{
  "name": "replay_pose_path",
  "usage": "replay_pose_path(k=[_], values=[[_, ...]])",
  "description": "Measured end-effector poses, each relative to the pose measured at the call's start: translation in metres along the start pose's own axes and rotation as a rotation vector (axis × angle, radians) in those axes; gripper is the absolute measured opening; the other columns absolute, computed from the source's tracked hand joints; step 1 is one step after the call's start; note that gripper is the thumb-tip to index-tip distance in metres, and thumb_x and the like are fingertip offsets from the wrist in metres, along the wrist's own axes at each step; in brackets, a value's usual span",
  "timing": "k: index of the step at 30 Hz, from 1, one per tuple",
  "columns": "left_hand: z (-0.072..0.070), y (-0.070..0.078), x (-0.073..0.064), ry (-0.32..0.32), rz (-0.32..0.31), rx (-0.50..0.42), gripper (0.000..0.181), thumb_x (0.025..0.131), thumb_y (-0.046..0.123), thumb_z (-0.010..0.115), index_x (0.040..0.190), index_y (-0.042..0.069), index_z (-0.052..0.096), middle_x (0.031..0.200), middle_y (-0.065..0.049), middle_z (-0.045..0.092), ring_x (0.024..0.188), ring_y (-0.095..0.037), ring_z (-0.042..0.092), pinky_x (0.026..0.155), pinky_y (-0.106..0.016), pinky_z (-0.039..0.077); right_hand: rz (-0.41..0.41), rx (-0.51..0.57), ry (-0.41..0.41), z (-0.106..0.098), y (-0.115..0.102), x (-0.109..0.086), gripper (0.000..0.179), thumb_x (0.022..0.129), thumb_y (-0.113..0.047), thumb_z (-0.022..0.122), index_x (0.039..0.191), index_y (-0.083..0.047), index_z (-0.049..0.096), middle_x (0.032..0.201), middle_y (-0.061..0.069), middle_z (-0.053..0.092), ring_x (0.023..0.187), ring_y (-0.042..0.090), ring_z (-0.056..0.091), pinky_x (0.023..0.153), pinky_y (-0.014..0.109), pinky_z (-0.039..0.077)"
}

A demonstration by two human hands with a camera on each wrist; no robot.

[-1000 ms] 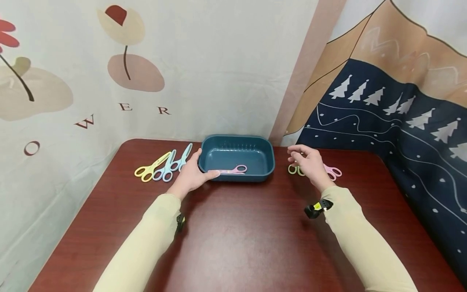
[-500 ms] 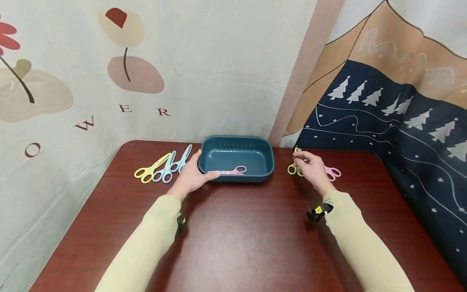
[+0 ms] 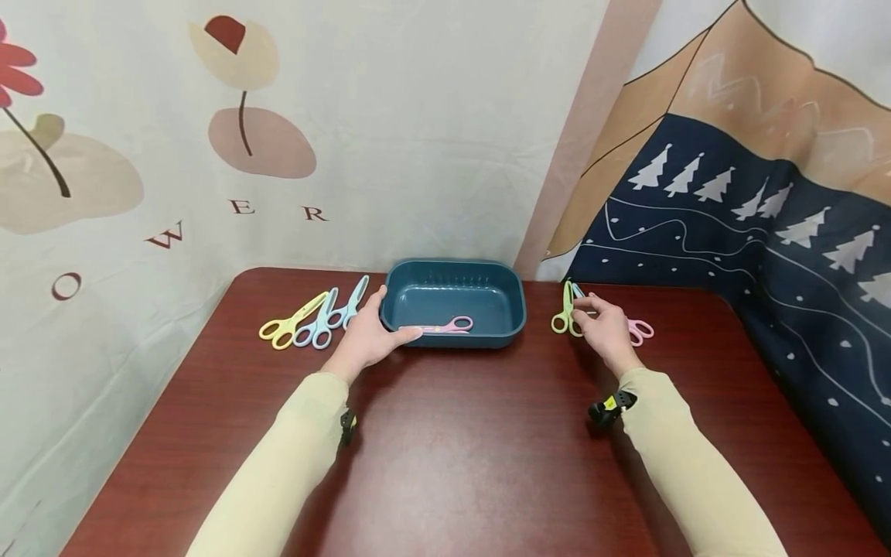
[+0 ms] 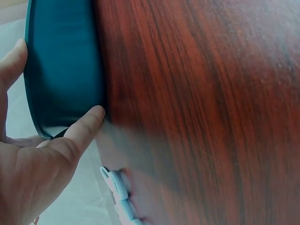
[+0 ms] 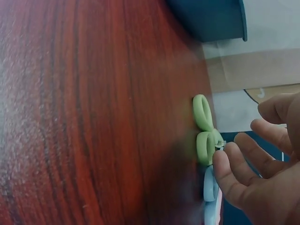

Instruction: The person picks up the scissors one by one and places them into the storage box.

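In the head view a teal plastic bin (image 3: 455, 298) stands near the table's back edge. Pink scissors (image 3: 452, 325) lie inside it along the front wall. My left hand (image 3: 367, 331) holds its front left corner, thumb along the front wall and other fingers at the left side. My right hand (image 3: 604, 329) hovers over scissors on the right. Green scissors (image 3: 565, 309) show beside the fingertips; blue scissors (image 5: 210, 185) are partly under the hand, and pink scissors (image 3: 639, 331) stick out behind it. The right wrist view shows bent, spread fingers gripping nothing; contact is unclear.
Yellow scissors (image 3: 285, 325) and two light blue scissors (image 3: 322, 321) lie left of the bin. The dark red wooden table (image 3: 473, 449) extends toward me. A printed curtain (image 3: 418, 139) hangs close behind the table, with a dark blue part (image 3: 696, 247) on the right.
My right hand has moved slightly right and lowered over the scissors, uncovering the green pair and part of a blue one. My left hand stays at the bin.
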State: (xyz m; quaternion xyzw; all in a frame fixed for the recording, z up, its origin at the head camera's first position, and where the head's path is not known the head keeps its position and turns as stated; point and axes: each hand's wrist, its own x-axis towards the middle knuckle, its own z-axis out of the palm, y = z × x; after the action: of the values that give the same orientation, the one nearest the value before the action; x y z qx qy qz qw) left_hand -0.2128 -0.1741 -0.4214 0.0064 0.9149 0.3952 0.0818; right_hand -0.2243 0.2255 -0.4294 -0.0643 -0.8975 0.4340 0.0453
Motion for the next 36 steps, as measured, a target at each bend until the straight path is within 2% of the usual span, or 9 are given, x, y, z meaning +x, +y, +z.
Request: replay_pose_path(k=[3,9,11,14,16,18,28,36], values=[[0.0,-0.001,0.0,0.003,0.004,0.0,0.11,0.089,0.047,0.079,0.166,0.006,0.012,0.17,-0.02,0.022,0.153,-0.041,0.027,0.12,-0.059,0.031,-0.004,-0.017,-0.002,0.0,0.003,0.0,0.036,0.099,-0.01,0.062,0.13,0.006,0.067,0.156,0.024,0.045,0.118,0.042,0.065,0.069,0.01,0.042],[0.0,-0.002,0.0,0.007,0.0,-0.003,0.11,0.089,0.047,0.079,0.166,0.006,0.012,0.17,-0.019,0.022,0.153,-0.041,0.027,0.12,-0.059,0.031,-0.045,-0.068,-0.019,0.004,0.007,0.001,0.035,0.097,-0.007,0.065,0.129,0.008,0.066,0.137,0.027,0.063,0.113,0.041,0.067,0.07,0.01,0.045],[0.0,-0.001,-0.001,0.005,-0.005,-0.003,0.11,0.089,0.047,0.079,0.166,0.006,0.012,0.17,-0.019,0.022,0.153,-0.041,0.027,0.12,-0.058,0.031,-0.077,-0.105,-0.018,0.006,0.008,0.002,0.035,0.096,-0.006,0.066,0.127,0.009,0.067,0.129,0.028,0.067,0.11,0.041,0.068,0.076,0.018,0.049],[0.0,0.0,-0.002,-0.003,-0.009,-0.001,0.11,0.089,0.047,0.078,0.166,0.005,0.011,0.17,-0.02,0.021,0.153,-0.041,0.028,0.121,-0.058,0.031,-0.111,-0.163,-0.019,0.008,0.009,0.002,0.035,0.094,-0.007,0.067,0.126,0.009,0.067,0.122,0.028,0.07,0.107,0.041,0.068,0.086,0.036,0.054],[-0.001,0.002,-0.003,-0.009,-0.006,0.002,0.11,0.09,0.047,0.078,0.166,0.004,0.011,0.17,-0.02,0.021,0.153,-0.041,0.028,0.121,-0.058,0.03,-0.117,-0.19,-0.026,0.009,0.008,0.002,0.037,0.094,-0.008,0.067,0.127,0.009,0.066,0.12,0.029,0.07,0.106,0.041,0.067,0.091,0.046,0.053],[-0.001,0.003,-0.003,-0.012,-0.004,0.003,0.11,0.09,0.046,0.077,0.166,0.003,0.011,0.17,-0.02,0.021,0.153,-0.041,0.028,0.121,-0.058,0.03,-0.109,-0.211,-0.04,0.01,0.007,0.002,0.039,0.094,-0.01,0.067,0.129,0.009,0.065,0.121,0.029,0.069,0.106,0.041,0.065,0.095,0.052,0.051],[-0.001,0.005,-0.002,-0.011,-0.007,0.009,0.108,0.091,0.045,0.077,0.166,0.004,0.01,0.17,-0.021,0.021,0.152,-0.041,0.029,0.121,-0.058,0.031,-0.088,-0.342,-0.128,0.014,0.003,0.007,0.048,0.093,-0.019,0.071,0.131,0.009,0.062,0.126,0.032,0.064,0.111,0.045,0.058,0.099,0.057,0.045],[0.0,0.005,-0.004,-0.009,-0.017,0.007,0.11,0.09,0.045,0.078,0.166,0.003,0.01,0.17,-0.021,0.021,0.153,-0.041,0.029,0.121,-0.058,0.031,-0.094,-0.415,-0.133,0.02,0.0,0.005,0.044,0.093,-0.021,0.071,0.126,0.008,0.064,0.12,0.033,0.065,0.117,0.052,0.054,0.102,0.061,0.043]])
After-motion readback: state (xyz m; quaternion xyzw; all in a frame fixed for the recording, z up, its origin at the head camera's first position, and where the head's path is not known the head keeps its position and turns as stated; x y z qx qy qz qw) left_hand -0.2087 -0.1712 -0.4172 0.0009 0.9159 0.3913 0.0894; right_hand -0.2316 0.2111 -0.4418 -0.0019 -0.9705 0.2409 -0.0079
